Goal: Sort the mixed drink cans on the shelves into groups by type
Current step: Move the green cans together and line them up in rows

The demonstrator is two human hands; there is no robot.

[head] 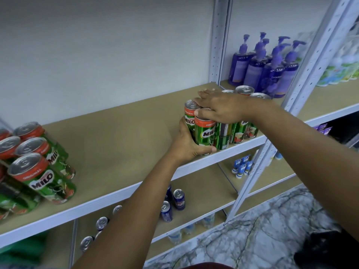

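- Gripping a pair of green Milo cans [204, 131] at the front right of the upper shelf [120, 136], the left hand [187, 144] wraps its fingers round the near can's base, thumb lying along the bottom edge, probably to steady it from below.
- Lying flat across the can tops, the right hand [223, 108] has its fingers extended and slightly spread, pressing down on the lids; it pinches nothing, and seems to be there to stop the cans tipping.
- Standing just behind and to the right of those two, a cluster of other cans [240, 131] shows a different picture on its labels, so this corner looks unsorted yet.
- Gathered at the far left of the same shelf, well apart, a group of Milo cans [38, 166] stands upright and touching: judged the likely destination for the held pair.
- Resting on the lower shelf [204, 193], several blue cans [172, 202] stand loosely spaced, a separate type kept below.
- Sitting on the neighbouring bay, purple pump bottles [266, 68] take no part in the sorting.
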